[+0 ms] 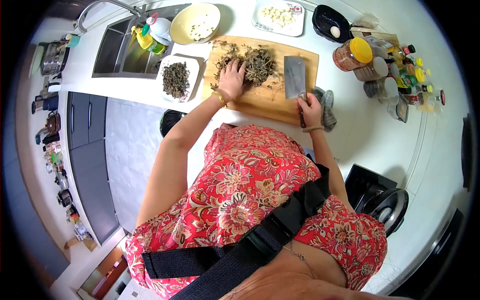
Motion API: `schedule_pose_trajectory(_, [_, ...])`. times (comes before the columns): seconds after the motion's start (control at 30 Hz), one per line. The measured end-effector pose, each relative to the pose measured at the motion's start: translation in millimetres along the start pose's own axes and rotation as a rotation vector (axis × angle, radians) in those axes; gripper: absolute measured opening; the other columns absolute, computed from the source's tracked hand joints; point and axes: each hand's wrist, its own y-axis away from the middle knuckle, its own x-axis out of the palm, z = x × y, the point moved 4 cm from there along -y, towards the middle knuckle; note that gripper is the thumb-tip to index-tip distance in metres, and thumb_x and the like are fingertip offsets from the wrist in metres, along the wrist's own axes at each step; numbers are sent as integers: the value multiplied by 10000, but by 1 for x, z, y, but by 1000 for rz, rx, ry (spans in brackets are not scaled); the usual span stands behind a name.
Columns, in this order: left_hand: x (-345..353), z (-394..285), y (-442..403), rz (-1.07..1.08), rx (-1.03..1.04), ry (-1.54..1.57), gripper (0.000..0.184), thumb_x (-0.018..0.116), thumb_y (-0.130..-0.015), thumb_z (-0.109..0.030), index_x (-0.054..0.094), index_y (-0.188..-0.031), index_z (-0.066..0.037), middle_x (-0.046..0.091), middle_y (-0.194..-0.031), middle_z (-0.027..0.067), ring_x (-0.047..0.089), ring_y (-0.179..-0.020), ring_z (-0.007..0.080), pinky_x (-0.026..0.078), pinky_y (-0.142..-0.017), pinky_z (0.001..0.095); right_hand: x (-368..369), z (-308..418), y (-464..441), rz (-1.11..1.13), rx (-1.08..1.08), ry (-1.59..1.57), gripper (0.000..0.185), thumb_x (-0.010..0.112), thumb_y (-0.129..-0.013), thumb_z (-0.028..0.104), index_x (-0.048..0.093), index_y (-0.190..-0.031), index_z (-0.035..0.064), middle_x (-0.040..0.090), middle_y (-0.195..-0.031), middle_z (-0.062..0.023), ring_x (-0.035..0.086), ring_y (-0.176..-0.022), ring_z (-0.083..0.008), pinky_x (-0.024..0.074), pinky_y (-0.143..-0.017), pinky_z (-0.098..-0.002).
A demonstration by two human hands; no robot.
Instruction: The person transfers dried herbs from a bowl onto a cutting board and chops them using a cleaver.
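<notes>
On the wooden cutting board [272, 107] lies a pile of dark, stringy dried greens [259, 67]. My left hand [232, 80] rests on the left part of this pile, fingers stretched out and apart; its fingertips are partly among the greens. My right hand [311, 109] is wrapped around the handle of a cleaver [295, 76], whose broad blade lies over the right side of the board, apart from the pile. Left of the board, a white plate [194, 66] carries finely chopped dark greens [175, 80].
Behind the board stand a yellow bowl [214, 20] with small pieces inside and a plate of garlic cloves [278, 18]. Bottles [151, 42] stand by the sink [112, 52]. A grey cloth [328, 111], a black tray with an egg [334, 31] and several jars [353, 54] are on the right.
</notes>
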Motion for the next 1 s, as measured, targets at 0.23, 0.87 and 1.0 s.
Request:
schedule_pose_trajectory(0.23, [15,-13,7,21,-62,88,864,601,-757,-432,159,-1378,-25,138,-1424,199,122,-1323,334,192,-1030,444,27,43,3,-2,-186,68,151,530,-849,79,503,-965,-12,565,-731,-33,507,-591,-83,422,-534,-220])
schedule_pose_trajectory(0.87, [-35,-5,22,-198,240,597,456,642,-758,-257,531,-1115,4,475,-1221,203,494,-1084,320,407,-915,347,49,22,-1,-16,-239,470,155,572,-815,144,520,-875,10,567,-699,-60,545,-593,-110,446,-548,-269])
schedule_pose_trajectory(1.0, [-68,4,16,-267,313,684,276,640,-759,-217,628,-963,-31,627,-946,135,606,-834,285,480,-741,344,36,9,1,49,-167,244,111,544,-837,114,504,-862,13,546,-687,-24,514,-568,-86,427,-520,-232])
